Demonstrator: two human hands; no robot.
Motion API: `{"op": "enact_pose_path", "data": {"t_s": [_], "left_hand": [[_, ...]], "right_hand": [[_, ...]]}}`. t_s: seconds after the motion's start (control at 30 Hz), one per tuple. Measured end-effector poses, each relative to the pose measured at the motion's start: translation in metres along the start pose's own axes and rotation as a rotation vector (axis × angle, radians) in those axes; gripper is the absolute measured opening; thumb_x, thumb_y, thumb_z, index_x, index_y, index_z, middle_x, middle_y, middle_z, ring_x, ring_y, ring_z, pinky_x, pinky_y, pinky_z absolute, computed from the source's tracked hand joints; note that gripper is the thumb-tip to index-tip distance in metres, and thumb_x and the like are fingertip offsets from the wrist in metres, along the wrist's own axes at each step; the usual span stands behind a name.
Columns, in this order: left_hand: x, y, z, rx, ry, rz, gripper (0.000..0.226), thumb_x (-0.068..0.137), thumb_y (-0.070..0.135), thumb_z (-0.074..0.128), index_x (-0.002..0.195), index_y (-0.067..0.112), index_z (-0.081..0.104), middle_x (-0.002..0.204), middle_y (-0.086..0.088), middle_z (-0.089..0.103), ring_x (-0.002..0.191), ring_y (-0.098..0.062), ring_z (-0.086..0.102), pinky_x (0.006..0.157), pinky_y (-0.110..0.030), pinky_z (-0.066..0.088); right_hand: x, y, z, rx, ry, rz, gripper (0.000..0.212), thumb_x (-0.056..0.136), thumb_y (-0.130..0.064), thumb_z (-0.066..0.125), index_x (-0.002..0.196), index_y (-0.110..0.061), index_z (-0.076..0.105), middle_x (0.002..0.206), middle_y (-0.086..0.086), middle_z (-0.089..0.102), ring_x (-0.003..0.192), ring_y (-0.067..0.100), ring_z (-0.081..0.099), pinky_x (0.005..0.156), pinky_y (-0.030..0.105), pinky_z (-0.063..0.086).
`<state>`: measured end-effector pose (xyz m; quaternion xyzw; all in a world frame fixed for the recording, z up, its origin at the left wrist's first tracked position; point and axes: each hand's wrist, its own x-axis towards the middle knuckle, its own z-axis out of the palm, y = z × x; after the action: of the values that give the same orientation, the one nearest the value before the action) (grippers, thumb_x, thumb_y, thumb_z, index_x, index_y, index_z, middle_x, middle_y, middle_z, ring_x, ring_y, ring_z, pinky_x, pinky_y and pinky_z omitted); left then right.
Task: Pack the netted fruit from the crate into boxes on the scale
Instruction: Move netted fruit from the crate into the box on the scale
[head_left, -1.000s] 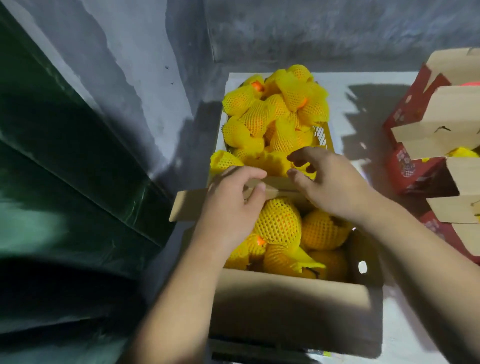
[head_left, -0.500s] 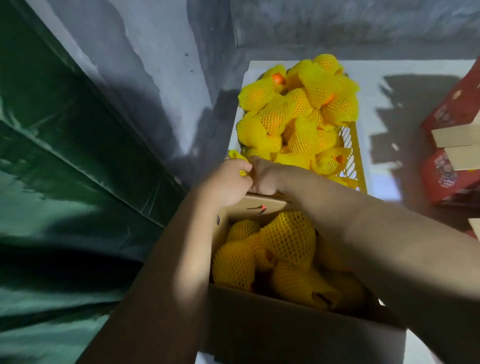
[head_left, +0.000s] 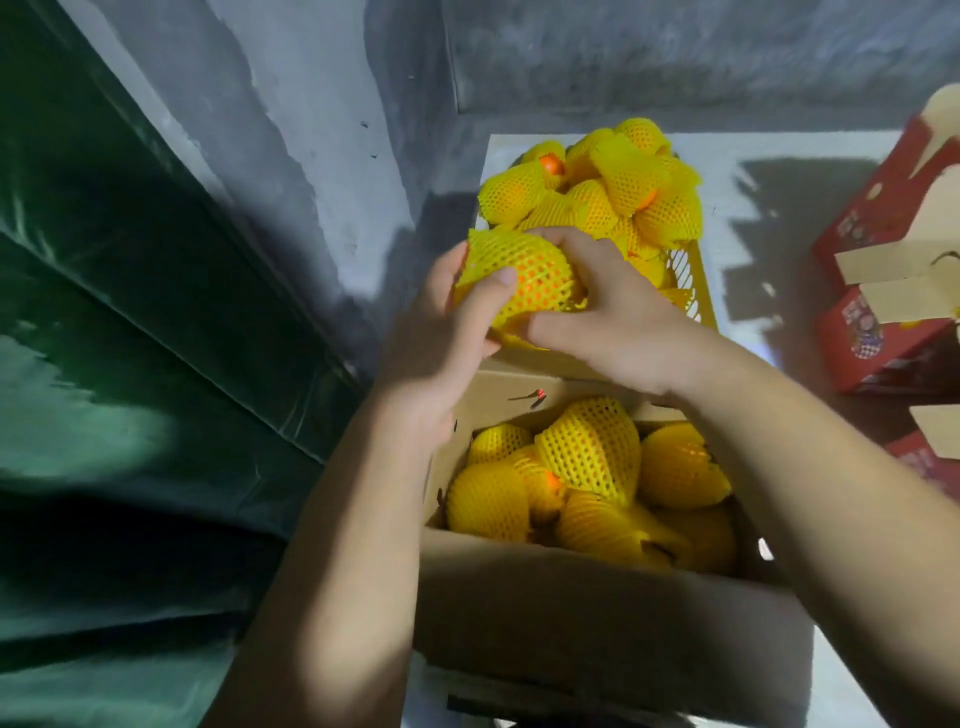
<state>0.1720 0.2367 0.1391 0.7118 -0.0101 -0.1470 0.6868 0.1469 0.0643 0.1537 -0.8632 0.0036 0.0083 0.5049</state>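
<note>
Both the left hand (head_left: 441, 332) and the right hand (head_left: 618, 317) grasp one yellow foam-netted orange fruit (head_left: 519, 280) above the far edge of the open brown cardboard box (head_left: 597, 623), near the yellow plastic crate (head_left: 691, 291).

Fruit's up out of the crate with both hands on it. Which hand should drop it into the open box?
Left, probably. The left hand wraps the netted fruit from its outer side, thumb across the net, directly above the cardboard box. The right hand only steadies it from the crate side.

a fruit packing spot, we judged

we saw a crate (head_left: 693, 291) of netted fruit (head_left: 592, 197), printed red cartons (head_left: 878, 332), rough grey walls (head_left: 291, 130).
</note>
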Motion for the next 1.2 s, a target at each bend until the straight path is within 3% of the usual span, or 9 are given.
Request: {"op": "enact_pose_path", "data": {"t_s": [0.1, 0.2, 0.37, 0.5, 0.67, 0.83, 0.97, 1.1, 1.2], "left_hand": [[-0.035, -0.01, -0.003, -0.081, -0.029, -0.087, 0.082, 0.077, 0.054, 0.078, 0.148, 0.045, 0.036, 0.149, 0.005, 0.052, 0.108, -0.018, 0.073, 0.086, -0.031, 0.061], [-0.065, -0.023, -0.011, -0.128, -0.026, -0.14, 0.097, 0.076, 0.047, 0.087, 0.15, 0.057, 0.025, 0.151, 0.001, 0.048, 0.096, -0.014, 0.077, 0.085, -0.036, 0.063], [-0.108, -0.032, -0.029, 0.034, -0.177, 0.004, 0.076, 0.088, 0.042, 0.081, 0.153, 0.032, 0.042, 0.132, 0.008, 0.065, 0.109, -0.01, 0.072, 0.081, -0.028, 0.062], [-0.136, -0.032, -0.041, -0.034, -0.096, 0.123, 0.066, 0.089, 0.032, 0.083, 0.145, 0.028, 0.049, 0.131, 0.007, 0.066, 0.115, -0.01, 0.068, 0.087, -0.036, 0.063], [-0.154, -0.029, -0.046, 0.072, -0.121, 0.284, 0.074, 0.087, -0.011, 0.071, 0.151, 0.013, 0.043, 0.139, -0.012, 0.063, 0.119, -0.02, 0.067, 0.084, -0.033, 0.061], [-0.161, -0.027, -0.062, 0.542, -0.16, 0.415, 0.069, 0.091, 0.01, 0.071, 0.154, 0.022, 0.047, 0.111, -0.001, 0.075, 0.097, -0.015, 0.071, 0.092, -0.041, 0.058], [-0.168, -0.027, -0.065, 0.473, -0.145, 0.432, 0.055, 0.096, 0.004, 0.062, 0.149, 0.015, 0.054, 0.112, 0.002, 0.075, 0.095, -0.003, 0.069, 0.088, -0.022, 0.056], [-0.165, -0.027, -0.064, 0.353, -0.157, 0.39, 0.057, 0.095, -0.01, 0.058, 0.15, 0.002, 0.048, 0.124, -0.015, 0.069, 0.113, -0.021, 0.067, 0.1, -0.04, 0.056], [-0.165, -0.031, -0.066, 0.432, -0.197, 0.369, 0.062, 0.097, -0.002, 0.063, 0.155, 0.008, 0.042, 0.118, -0.008, 0.068, 0.099, -0.006, 0.068, 0.092, -0.022, 0.055]], "right_hand": [[-0.038, -0.001, 0.011, 0.254, 0.136, -0.113, 0.068, 0.08, -0.023, 0.07, 0.145, -0.029, 0.049, 0.122, -0.002, 0.064, 0.104, 0.015, 0.064, 0.094, 0.033, 0.055], [-0.069, 0.001, 0.031, 0.332, 0.244, -0.149, 0.041, 0.093, -0.019, 0.072, 0.132, -0.017, 0.062, 0.095, -0.021, 0.067, 0.085, -0.004, 0.06, 0.076, 0.019, 0.048], [-0.107, -0.012, 0.054, 0.284, 0.371, -0.17, 0.013, 0.093, -0.019, 0.076, 0.105, -0.023, 0.074, 0.094, -0.012, 0.075, 0.087, 0.0, 0.065, 0.083, 0.023, 0.051], [-0.134, -0.033, 0.076, 0.264, 0.425, -0.094, 0.034, 0.093, -0.031, 0.075, 0.125, -0.023, 0.064, 0.12, -0.003, 0.064, 0.111, 0.006, 0.06, 0.097, 0.03, 0.051], [-0.161, -0.051, 0.1, 0.874, -0.02, 0.135, 0.039, 0.104, -0.019, 0.057, 0.142, -0.01, 0.053, 0.128, 0.012, 0.071, 0.114, 0.027, 0.071, 0.093, 0.04, 0.058], [-0.168, -0.056, 0.111, 0.752, 0.175, 0.158, 0.045, 0.096, -0.003, 0.065, 0.139, 0.001, 0.051, 0.116, 0.023, 0.071, 0.097, 0.029, 0.074, 0.085, 0.044, 0.06], [-0.162, -0.061, 0.108, 0.622, 0.21, 0.189, 0.061, 0.09, -0.008, 0.076, 0.142, 0.003, 0.045, 0.116, 0.023, 0.073, 0.1, 0.033, 0.075, 0.092, 0.051, 0.06], [-0.159, -0.056, 0.115, 0.61, 0.247, 0.195, 0.074, 0.083, -0.011, 0.085, 0.143, -0.002, 0.043, 0.12, 0.021, 0.071, 0.104, 0.033, 0.075, 0.088, 0.052, 0.061], [-0.15, -0.044, 0.112, 0.511, 0.34, 0.185, 0.091, 0.073, -0.025, 0.092, 0.145, -0.013, 0.036, 0.128, 0.02, 0.066, 0.107, 0.034, 0.072, 0.084, 0.054, 0.062]]}}
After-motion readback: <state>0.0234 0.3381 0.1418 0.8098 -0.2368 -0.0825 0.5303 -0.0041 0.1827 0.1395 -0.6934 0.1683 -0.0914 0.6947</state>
